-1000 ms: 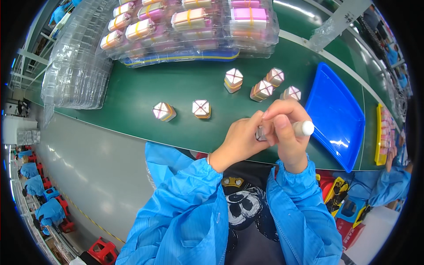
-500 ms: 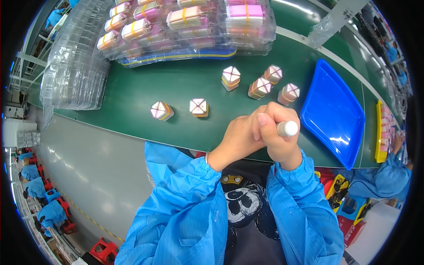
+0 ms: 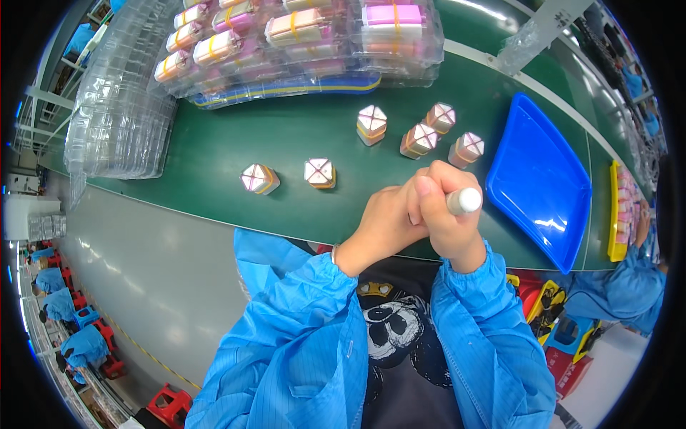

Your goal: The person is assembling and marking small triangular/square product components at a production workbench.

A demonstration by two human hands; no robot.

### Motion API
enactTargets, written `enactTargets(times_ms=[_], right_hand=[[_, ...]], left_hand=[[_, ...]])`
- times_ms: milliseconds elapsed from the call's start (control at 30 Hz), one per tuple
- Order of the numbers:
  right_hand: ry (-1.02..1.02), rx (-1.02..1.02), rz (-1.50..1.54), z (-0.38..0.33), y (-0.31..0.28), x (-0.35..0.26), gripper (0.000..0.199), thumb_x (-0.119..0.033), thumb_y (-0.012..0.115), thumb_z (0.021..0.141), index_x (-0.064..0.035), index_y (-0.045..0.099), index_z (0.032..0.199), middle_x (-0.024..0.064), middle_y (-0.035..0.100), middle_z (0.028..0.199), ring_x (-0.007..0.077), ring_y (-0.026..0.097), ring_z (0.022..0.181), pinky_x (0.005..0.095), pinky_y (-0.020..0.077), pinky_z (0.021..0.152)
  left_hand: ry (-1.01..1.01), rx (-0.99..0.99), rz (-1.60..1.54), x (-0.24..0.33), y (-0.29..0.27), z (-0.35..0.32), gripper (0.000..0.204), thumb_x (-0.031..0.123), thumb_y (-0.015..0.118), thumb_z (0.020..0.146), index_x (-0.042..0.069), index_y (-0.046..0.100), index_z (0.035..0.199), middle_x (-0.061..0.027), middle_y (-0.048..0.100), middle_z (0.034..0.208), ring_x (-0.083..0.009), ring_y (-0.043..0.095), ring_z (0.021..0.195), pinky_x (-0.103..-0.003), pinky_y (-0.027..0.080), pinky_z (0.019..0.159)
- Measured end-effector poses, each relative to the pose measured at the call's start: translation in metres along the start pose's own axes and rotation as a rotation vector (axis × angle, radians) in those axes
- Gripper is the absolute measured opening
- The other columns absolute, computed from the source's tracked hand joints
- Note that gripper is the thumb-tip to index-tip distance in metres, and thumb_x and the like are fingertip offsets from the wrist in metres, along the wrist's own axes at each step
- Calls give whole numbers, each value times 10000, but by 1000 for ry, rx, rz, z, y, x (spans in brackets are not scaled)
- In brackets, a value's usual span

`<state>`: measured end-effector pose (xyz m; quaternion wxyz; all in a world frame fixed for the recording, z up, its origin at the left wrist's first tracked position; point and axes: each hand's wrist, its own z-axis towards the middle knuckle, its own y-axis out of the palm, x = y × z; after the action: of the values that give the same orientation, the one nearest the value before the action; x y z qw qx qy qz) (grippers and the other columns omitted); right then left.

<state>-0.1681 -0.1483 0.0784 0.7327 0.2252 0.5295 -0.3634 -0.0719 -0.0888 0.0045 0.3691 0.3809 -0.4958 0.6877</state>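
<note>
Over the near edge of the green table, what is the right hand gripping?
– Its fingers are wrapped round a white-ended rod, the pale end poking out.
– And the left hand?
– Against the right one; its fingertips are hidden, so I can't tell its grip. Six banded blocks stand beyond, left of the blue tray

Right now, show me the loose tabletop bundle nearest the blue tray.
The rightmost tabletop bundle, just left of the blue tray; the other five sit farther left.
</note>
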Motion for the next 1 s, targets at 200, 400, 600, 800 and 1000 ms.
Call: enactTargets(times_ms=[200,400,600,800,1000], right_hand=[[-124,98,520,4,-30,1,311,-234,554,988,-79,464,734,63,541,666,85,405,461,221,310,377],[170,177,123,-3,-78,-26,179,-216,571,984,-81,557,867,26,570,719,32,397,442,204,308,392],[492,-11,-133,-17,-38,-1,175,-203,690,929,-31,680,961,-48,580,741,25,483,682,229,401,572],[417,241,-338,-3,-41,-3,210,-173,692,906,-31,671,1059,26,626,780,90,566,688,270,454,598],[122,166,-933,23,-27,15,376,-229,717,842,-67,650,1175,191,639,1010,381,648,891,441,529,746]], left_hand=[[-21,-36,-210,7,-5,2,563,226,837,744,91,455,1135,-122,712,928,-317,698,841,-387,543,701],[-85,-112,-853,-9,-13,-3,607,587,509,921,89,356,1232,-112,639,834,-184,623,721,-288,514,648],[-732,-33,-1180,19,-36,6,904,810,208,899,24,409,1297,-150,611,880,-250,614,728,-341,506,660],[-810,-11,-1222,31,-55,-6,496,451,483,996,94,433,1336,-150,627,1101,-267,646,947,-385,530,796],[-420,48,-590,17,-61,-18,432,180,647,931,61,501,1320,-84,623,1137,-162,629,977,-297,524,802]])
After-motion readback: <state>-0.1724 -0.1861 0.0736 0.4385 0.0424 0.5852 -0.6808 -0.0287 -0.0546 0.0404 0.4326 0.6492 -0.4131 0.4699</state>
